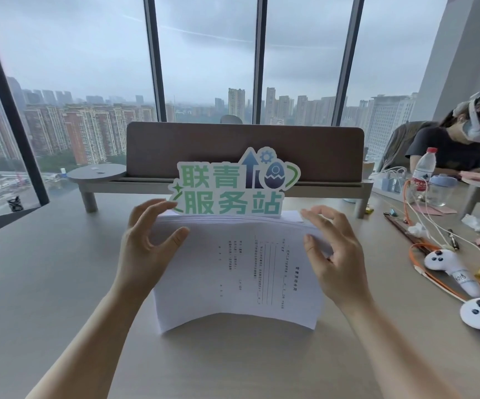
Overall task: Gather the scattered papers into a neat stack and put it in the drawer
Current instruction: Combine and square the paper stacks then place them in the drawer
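A thick stack of white printed papers stands on its lower edge on the desk, tilted toward me and bowed at the bottom. My left hand holds its left edge, fingers curled over the top and thumb on the front sheet. On the right edge, my right hand grips the same way. The top edges of the sheets look nearly even. No drawer is in view.
A green-and-white cut-out sign stands just behind the stack, before a brown desk divider. To the right lie two white controllers, orange and white cables and a water bottle. Another person sits at the far right.
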### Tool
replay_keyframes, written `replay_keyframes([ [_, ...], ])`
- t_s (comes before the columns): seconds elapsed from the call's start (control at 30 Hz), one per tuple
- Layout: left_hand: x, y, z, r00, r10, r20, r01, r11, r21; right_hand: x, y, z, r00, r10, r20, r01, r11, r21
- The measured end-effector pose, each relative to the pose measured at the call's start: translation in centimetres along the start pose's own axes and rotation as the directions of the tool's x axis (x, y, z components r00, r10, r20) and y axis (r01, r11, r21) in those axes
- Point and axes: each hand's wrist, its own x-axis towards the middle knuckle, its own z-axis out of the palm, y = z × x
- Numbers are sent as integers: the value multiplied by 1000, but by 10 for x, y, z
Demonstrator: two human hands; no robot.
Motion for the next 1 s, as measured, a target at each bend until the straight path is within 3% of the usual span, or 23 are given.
replay_keyframes([
  [0.2,3,2,1,1000,3,-9,-3,998,70,2,2,0,1000,-15,-17,16,1000,22],
  [0.37,3,6,-1,1000,-14,-2,14,999,30,1,0,-1,1000,-5,-9,5,998,56],
  [0.43,0,6,-1,998,-66,4,66,998,21,-2,1,-1,998,60,6,-60,991,123],
  [0.5,-5,4,1,980,-198,18,198,975,-100,-7,2,1,967,252,39,-248,896,367],
  [0.57,-12,-3,5,937,-345,43,341,884,-319,-13,3,3,905,408,122,-382,651,656],
  [0.6,-15,-7,6,914,-400,69,393,827,-402,-15,3,4,876,443,192,-429,530,732],
  [0.67,-21,-17,10,881,-449,151,462,742,-486,-21,7,7,833,458,310,-511,424,747],
  [0.8,-24,-25,12,829,-505,240,549,655,-519,-26,5,15,757,529,384,-621,401,673],
  [1.0,-11,-22,-6,888,-361,283,459,679,-573,-14,-1,13,827,466,314,-530,461,712],
])
